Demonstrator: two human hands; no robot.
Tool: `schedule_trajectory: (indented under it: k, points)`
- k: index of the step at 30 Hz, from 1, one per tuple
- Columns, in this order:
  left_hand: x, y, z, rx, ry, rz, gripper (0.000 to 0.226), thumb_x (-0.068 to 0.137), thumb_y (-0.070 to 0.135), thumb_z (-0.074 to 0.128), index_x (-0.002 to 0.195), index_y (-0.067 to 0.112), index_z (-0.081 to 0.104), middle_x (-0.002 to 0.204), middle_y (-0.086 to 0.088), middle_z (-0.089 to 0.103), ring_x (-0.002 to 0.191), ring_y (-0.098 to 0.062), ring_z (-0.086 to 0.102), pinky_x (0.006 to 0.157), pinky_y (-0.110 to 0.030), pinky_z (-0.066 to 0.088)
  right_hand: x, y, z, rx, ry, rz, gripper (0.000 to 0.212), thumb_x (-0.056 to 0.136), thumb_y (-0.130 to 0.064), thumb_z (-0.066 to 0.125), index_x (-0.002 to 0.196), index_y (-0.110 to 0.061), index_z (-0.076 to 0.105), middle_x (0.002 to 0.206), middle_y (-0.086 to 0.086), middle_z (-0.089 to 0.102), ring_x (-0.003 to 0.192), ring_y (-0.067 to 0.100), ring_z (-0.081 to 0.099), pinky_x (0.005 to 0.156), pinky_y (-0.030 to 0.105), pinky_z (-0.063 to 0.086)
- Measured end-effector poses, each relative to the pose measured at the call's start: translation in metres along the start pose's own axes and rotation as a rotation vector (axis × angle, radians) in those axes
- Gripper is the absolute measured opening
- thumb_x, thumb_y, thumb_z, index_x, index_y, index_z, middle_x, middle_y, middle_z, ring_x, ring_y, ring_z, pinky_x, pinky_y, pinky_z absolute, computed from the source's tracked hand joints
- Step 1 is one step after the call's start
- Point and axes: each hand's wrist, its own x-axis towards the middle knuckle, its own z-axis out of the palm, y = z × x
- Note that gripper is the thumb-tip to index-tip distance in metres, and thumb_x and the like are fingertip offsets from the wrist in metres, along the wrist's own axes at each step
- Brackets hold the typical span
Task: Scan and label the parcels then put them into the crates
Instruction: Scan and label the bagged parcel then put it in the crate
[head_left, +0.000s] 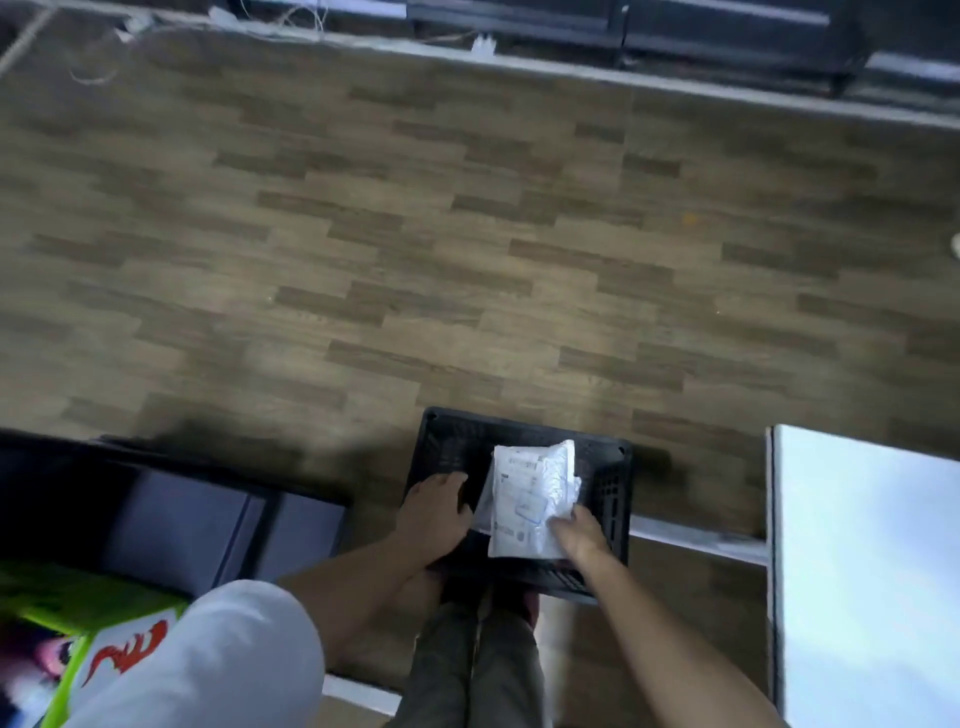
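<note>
The white parcel (532, 499) lies in the black crate (613, 499) on the floor, its long side pointing far. The right hand (579, 535) pinches its near right corner. The left hand (436, 512), fingers loose, rests just left of it.

Both hands (434, 512) (579, 532) on white parcel (532, 499) over black crate (608, 486).

Glossy white plastic parcel (532, 501) — black perforated plastic crate (608, 488) — matt wood-grain floor (415, 234).
</note>
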Motion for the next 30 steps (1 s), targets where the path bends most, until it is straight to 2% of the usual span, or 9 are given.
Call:
schedule_trajectory:
  k: [4, 8, 14, 17, 19, 20, 22, 26, 30]
  points:
    - [-0.038, 0.024, -0.025, -0.254, 0.011, -0.085, 0.052, 0.096, 0.029, 0.047, 0.144, 0.017, 0.033, 0.146, -0.004, 0.041, 0.132, -0.021, 0.043, 0.104, -0.028, 0.036, -0.061, -0.022, -0.03, 0.195, -0.018, -0.043, 0.024, 0.093, -0.014, 0.051, 0.115, -0.007, 0.055, 0.109, 0.012, 0.063, 0.098, 0.028, 0.062, 0.088, 0.041, 0.053]
    - [-0.057, 0.049, -0.04, -0.459, 0.023, -0.087, 0.053, 0.095, 0.029, 0.052, 0.142, 0.01, 0.036, 0.142, -0.01, 0.047, 0.129, -0.022, 0.046, 0.101, -0.023, 0.034, -0.109, -0.035, -0.059, 0.451, -0.024, -0.071, 0.025, 0.096, -0.014, 0.05, 0.121, -0.015, 0.052, 0.119, 0.007, 0.06, 0.101, 0.023, 0.062, 0.057, 0.029, 0.055]
    - [-0.052, 0.085, -0.049, -0.744, -0.018, -0.062, 0.067, 0.09, 0.036, 0.059, 0.144, 0.009, 0.03, 0.137, -0.013, 0.05, 0.126, -0.025, 0.048, 0.104, -0.029, 0.034, -0.146, -0.035, -0.08, 0.638, 0.007, -0.125, 0.027, 0.095, -0.011, 0.05, 0.122, -0.013, 0.055, 0.105, 0.005, 0.067, 0.092, 0.021, 0.066, 0.062, 0.031, 0.056]
    - [-0.057, 0.106, -0.06, -0.757, -0.054, 0.017, 0.054, 0.089, 0.029, 0.064, 0.132, 0.004, 0.042, 0.116, -0.011, 0.061, 0.106, -0.023, 0.058, 0.083, -0.022, 0.045, -0.164, -0.034, -0.086, 0.741, 0.011, -0.17, 0.025, 0.094, -0.005, 0.047, 0.115, -0.01, 0.058, 0.1, 0.006, 0.068, 0.089, 0.021, 0.066, 0.06, 0.03, 0.055]
    - [-0.058, 0.116, -0.065, -0.764, -0.062, 0.068, 0.04, 0.086, 0.025, 0.068, 0.116, 0.004, 0.052, 0.098, -0.005, 0.062, 0.086, -0.018, 0.058, 0.062, -0.019, 0.043, -0.174, -0.034, -0.09, 0.792, 0.015, -0.171, 0.023, 0.093, 0.0, 0.043, 0.104, -0.01, 0.06, 0.096, 0.007, 0.068, 0.085, 0.021, 0.065, 0.06, 0.029, 0.053]
    - [-0.059, 0.119, -0.067, -0.746, -0.066, 0.094, 0.036, 0.084, 0.026, 0.07, 0.11, 0.009, 0.054, 0.094, -0.003, 0.062, 0.083, -0.018, 0.058, 0.06, -0.02, 0.042, -0.176, -0.032, -0.092, 0.819, 0.026, -0.165, 0.025, 0.091, 0.002, 0.04, 0.1, -0.011, 0.06, 0.093, 0.007, 0.068, 0.083, 0.021, 0.065, 0.06, 0.029, 0.052]
    - [-0.059, 0.124, -0.067, -0.652, -0.084, 0.168, 0.037, 0.08, 0.031, 0.073, 0.108, 0.019, 0.053, 0.098, -0.002, 0.065, 0.087, -0.019, 0.061, 0.065, -0.025, 0.042, -0.184, -0.025, -0.095, 0.865, 0.052, -0.147, 0.031, 0.087, 0.006, 0.036, 0.097, -0.009, 0.06, 0.088, 0.008, 0.068, 0.079, 0.021, 0.064, 0.062, 0.029, 0.051]
    - [-0.06, 0.138, -0.063, -0.506, -0.188, 0.307, 0.035, 0.08, 0.029, 0.074, 0.108, 0.022, 0.054, 0.104, -0.001, 0.067, 0.094, -0.019, 0.064, 0.073, -0.026, 0.05, -0.203, 0.0, -0.101, 0.907, 0.161, -0.09, 0.034, 0.073, 0.001, 0.039, 0.1, -0.003, 0.058, 0.081, 0.011, 0.059, 0.049, 0.017, 0.058, 0.046, 0.022, 0.044]
    - [-0.067, 0.162, -0.05, -0.443, -0.229, 0.428, 0.047, 0.076, 0.02, 0.078, 0.119, 0.014, 0.06, 0.099, -0.002, 0.066, 0.098, -0.022, 0.064, 0.088, -0.029, 0.05, -0.173, 0.043, -0.104, 1.071, 0.254, -0.108, 0.054, 0.052, -0.009, 0.05, 0.103, 0.002, 0.059, 0.095, 0.019, 0.059, 0.076, 0.031, 0.056, 0.063, 0.035, 0.042]
